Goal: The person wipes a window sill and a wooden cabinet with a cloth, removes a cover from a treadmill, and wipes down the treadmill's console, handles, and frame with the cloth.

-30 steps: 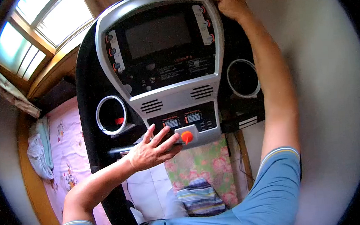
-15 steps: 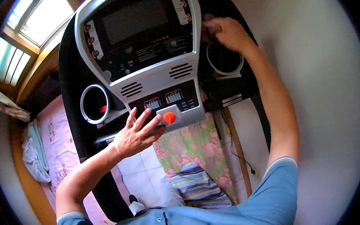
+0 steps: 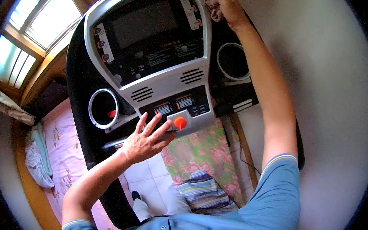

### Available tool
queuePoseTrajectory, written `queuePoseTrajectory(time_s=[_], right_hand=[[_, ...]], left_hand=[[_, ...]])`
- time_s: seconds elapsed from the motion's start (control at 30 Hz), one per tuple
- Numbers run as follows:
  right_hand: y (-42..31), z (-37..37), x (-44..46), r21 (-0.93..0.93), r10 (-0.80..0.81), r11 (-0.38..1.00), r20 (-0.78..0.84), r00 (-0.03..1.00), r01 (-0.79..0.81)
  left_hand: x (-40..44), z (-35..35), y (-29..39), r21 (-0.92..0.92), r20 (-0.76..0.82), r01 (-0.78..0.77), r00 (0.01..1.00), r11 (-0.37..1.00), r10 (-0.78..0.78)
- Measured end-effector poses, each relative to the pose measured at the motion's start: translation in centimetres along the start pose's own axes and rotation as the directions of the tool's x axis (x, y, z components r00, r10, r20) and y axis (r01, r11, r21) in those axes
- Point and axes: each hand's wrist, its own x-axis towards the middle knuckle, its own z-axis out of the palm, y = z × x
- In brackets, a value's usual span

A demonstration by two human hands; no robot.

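Observation:
A grey and black treadmill console (image 3: 165, 83) fills the middle of the view, with a dark screen and an orange knob (image 3: 180, 123) low on it. My left hand (image 3: 146, 139) rests on the console's lower left edge, fingers spread, just left of the knob. At the console's upper right side, my right hand (image 3: 227, 5) grips a crumpled brownish cloth (image 3: 216, 12). Below that hand is the right round cup holder (image 3: 233, 62). The left cup holder (image 3: 103, 109) has something small and red in it.
A bed with a pink floral sheet (image 3: 64, 143) lies at the left, below a window (image 3: 54, 21). A wall (image 3: 331, 106) stands close on the right. Below are a floral mat (image 3: 203, 156) and a striped cloth (image 3: 203, 192).
Over the last second my right hand went down beside the console, then back up with the cloth. My left hand stays by the knob while the view shifts.

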Motion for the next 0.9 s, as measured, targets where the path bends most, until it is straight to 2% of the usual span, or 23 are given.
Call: queuePoseTrajectory(time_s=[0.03, 0.07, 0.1, 0.13, 0.17, 0.2, 0.23, 0.3, 0.33, 0.4, 0.57, 0.63, 0.67, 0.73, 0.77, 0.83, 0.87, 0.9], right_hand=[[1.6, 0.4, 1.5, 0.171, 0.054, 0.983, 0.108, 0.993, -0.072], [1.4, 0.7, 1.4, 0.174, 0.057, 0.982, 0.113, 0.992, -0.076], [0.6, 0.9, 0.7, -0.315, -0.175, 0.932, 0.033, 0.984, 0.177], [-0.6, 1.1, -0.3, -0.73, -0.409, 0.597, 0.079, 0.909, 0.333], [-1.8, 1.6, -2.2, -0.856, -0.358, 0.462, 0.062, 0.932, 0.234], [-3.0, 2.1, -4.2, -0.944, -0.305, 0.298, 0.045, 0.951, 0.14], [-3.0, 1.9, -4.3, -0.942, -0.31, 0.298, 0.058, 0.949, 0.154], [-2.4, 0.5, -4.3, -0.961, -0.003, 0.242, 0.138, 0.99, 0.135], [-2.7, 0.6, -3.4, -0.96, 0.0, 0.242, 0.143, 0.99, 0.138], [-3.4, 0.7, -0.3, -0.764, 0.113, 0.64, -0.014, 0.993, -0.084], [-2.6, 1.6, 1.4, -0.721, -0.01, 0.691, -0.062, 0.998, -0.037], [-2.9, 2.1, 1.2, -0.736, -0.263, 0.672, -0.125, 0.957, 0.088], [-3.0, 2.1, 0.9, -0.734, -0.255, 0.675, -0.135, 0.958, 0.076], [-3.8, 2.5, 1.0, -0.621, -0.496, 0.727, -0.179, 0.85, 0.294], [-4.6, 2.6, 1.3, -0.619, -0.487, 0.732, -0.184, 0.854, 0.284], [-6.5, 2.4, 2.1, -0.394, -0.112, 0.919, -0.236, 0.965, 0.01], [-4.9, 2.4, 3.3, -0.569, -0.179, 0.823, -0.252, 0.951, 0.004], [-3.1, 2.0, 3.2, -0.572, -0.177, 0.821, -0.254, 0.951, 0.0]], left_hand=[[-0.1, 0.0, 0.0, 0.013, 0.006, -0.004, 1.0, 1.0, 0.004], [-0.2, -0.1, -0.1, 0.0, 0.054, -0.007, 0.998, 1.0, 0.007], [-0.3, -0.2, -0.1, -0.004, 0.055, 0.0, 0.998, 1.0, 0.0], [-0.3, -0.4, 0.0, -0.041, 0.068, 0.007, 0.998, 0.999, -0.004], [-0.1, -0.5, -0.1, -0.074, 0.077, 0.016, 0.997, 0.997, -0.01], [0.1, -0.6, -0.1, -0.053, 0.009, 0.014, 1.0, 0.998, -0.013], [0.1, -0.5, -0.1, -0.046, 0.007, 0.011, 1.0, 0.999, -0.01], [0.1, -1.0, -0.4, -0.035, 0.068, -0.014, 0.998, 0.999, 0.016], [0.0, -0.7, -0.3, -0.013, 0.056, -0.011, 0.998, 1.0, 0.011], [0.1, -0.9, -0.3, -0.034, 0.062, -0.005, 0.998, 0.999, 0.007], [0.2, -0.9, -0.3, -0.03, 0.057, -0.003, 0.998, 1.0, 0.005], [0.0, -0.7, -0.2, -0.024, 0.069, -0.004, 0.998, 1.0, 0.006], [-0.1, -0.7, -0.1, -0.042, 0.067, -0.001, 0.998, 0.999, 0.004], [0.0, -0.6, -0.2, -0.056, 0.057, 0.007, 0.998, 0.998, -0.004], [0.0, -0.6, -0.2, -0.059, 0.047, 0.013, 0.999, 0.998, -0.01], [-0.2, -0.2, 0.0, -0.048, 0.049, 0.014, 0.999, 0.999, -0.012], [-0.1, 0.0, -0.1, -0.018, 0.021, -0.001, 1.0, 1.0, 0.001], [0.0, 0.1, -0.1, 0.013, -0.009, -0.011, 1.0, 1.0, 0.011]])
